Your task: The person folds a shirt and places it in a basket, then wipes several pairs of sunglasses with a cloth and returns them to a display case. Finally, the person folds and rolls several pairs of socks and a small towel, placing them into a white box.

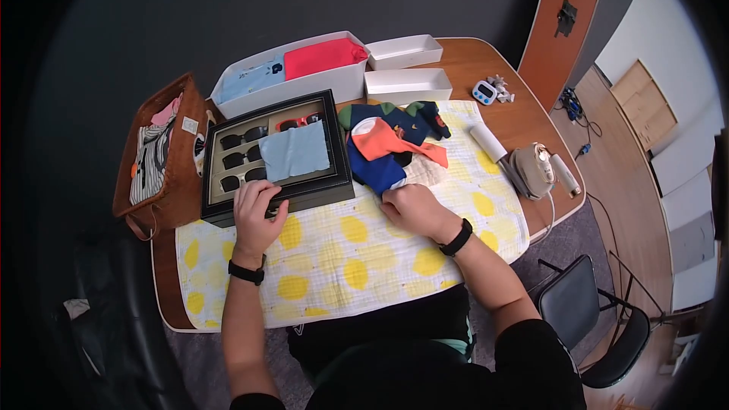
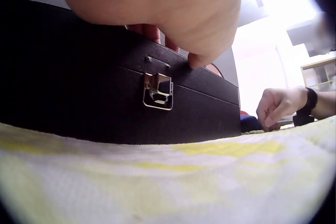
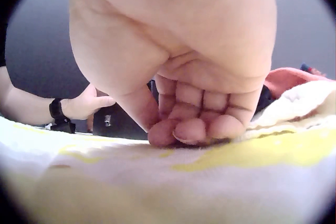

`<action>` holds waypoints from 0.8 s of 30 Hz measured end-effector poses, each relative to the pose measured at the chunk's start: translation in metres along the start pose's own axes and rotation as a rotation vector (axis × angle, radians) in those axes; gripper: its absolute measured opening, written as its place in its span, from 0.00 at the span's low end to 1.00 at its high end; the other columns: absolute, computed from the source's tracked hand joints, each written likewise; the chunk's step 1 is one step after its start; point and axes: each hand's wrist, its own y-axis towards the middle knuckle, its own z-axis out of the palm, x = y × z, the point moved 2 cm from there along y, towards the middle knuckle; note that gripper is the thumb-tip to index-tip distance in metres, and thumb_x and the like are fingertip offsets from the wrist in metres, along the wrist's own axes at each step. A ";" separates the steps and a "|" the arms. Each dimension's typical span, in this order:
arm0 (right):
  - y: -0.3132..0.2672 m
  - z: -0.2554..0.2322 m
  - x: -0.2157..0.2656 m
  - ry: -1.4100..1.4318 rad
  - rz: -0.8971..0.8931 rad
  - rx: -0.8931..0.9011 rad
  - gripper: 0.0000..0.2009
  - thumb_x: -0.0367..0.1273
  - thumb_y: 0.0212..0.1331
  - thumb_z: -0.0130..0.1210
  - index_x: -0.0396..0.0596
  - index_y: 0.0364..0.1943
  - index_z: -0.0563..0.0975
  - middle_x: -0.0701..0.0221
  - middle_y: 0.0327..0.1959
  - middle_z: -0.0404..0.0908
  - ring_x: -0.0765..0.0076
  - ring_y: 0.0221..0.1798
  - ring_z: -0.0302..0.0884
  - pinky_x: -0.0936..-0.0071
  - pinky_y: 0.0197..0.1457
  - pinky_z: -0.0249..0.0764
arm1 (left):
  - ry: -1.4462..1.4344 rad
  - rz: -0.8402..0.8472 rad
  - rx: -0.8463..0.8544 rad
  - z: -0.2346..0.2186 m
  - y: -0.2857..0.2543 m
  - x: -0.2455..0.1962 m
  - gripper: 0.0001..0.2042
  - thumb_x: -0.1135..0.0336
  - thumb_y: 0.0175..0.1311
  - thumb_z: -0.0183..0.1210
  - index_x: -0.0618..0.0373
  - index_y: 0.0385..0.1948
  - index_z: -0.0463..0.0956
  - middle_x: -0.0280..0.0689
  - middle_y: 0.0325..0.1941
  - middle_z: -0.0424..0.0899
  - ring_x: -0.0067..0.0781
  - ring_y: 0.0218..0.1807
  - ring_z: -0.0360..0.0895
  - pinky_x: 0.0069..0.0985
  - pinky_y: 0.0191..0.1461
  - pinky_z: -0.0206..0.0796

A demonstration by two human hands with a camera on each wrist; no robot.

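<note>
My left hand [image 1: 257, 214] rests on the front edge of a black sunglasses case [image 1: 334, 144], fingers over the top. The case's metal clasp [image 2: 158, 91] shows below that hand in the left wrist view. Inside are several pairs of sunglasses [image 1: 243, 137], partly covered by a light blue cloth [image 1: 296, 152] lying on top. To the right, my right hand [image 1: 414, 209] is loosely curled, its fingertips [image 3: 190, 130] down on the lemon-print cloth [image 1: 357, 273] and its palm empty. Right beside it lies a pile of small clothes, dark blue [image 1: 376, 171] and orange [image 1: 387, 140].
A brown basket [image 1: 178, 175] of clothes stands left. Behind are a white box [image 1: 345, 80] with folded clothes and two white trays [image 1: 410, 76] [image 1: 406, 49]. At right are a timer [image 1: 484, 92], a white roller [image 1: 488, 142] and a corded beige appliance [image 1: 531, 171].
</note>
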 end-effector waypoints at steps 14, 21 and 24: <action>0.041 -0.073 -0.017 -0.219 0.213 -0.390 0.48 0.43 0.42 0.78 0.52 0.72 0.64 0.44 0.70 0.64 0.33 0.67 0.69 0.53 0.64 0.75 | 0.040 0.013 0.048 0.004 -0.003 0.000 0.19 0.68 0.46 0.75 0.59 0.42 0.82 0.38 0.41 0.78 0.43 0.48 0.76 0.38 0.53 0.68; 0.088 -0.026 -0.022 -0.365 0.361 -0.011 0.46 0.39 0.41 0.77 0.57 0.70 0.65 0.42 0.71 0.61 0.29 0.68 0.67 0.47 0.66 0.73 | 0.009 0.014 0.028 0.003 -0.003 0.000 0.19 0.69 0.45 0.75 0.60 0.42 0.81 0.39 0.41 0.78 0.44 0.47 0.76 0.38 0.53 0.67; 0.103 -0.023 -0.057 -0.357 0.378 -0.005 0.33 0.31 0.50 0.68 0.50 0.63 0.69 0.47 0.62 0.69 0.35 0.61 0.74 0.49 0.57 0.80 | 0.026 0.025 0.026 0.003 -0.004 0.002 0.18 0.67 0.48 0.74 0.59 0.42 0.82 0.38 0.42 0.78 0.42 0.48 0.76 0.37 0.53 0.68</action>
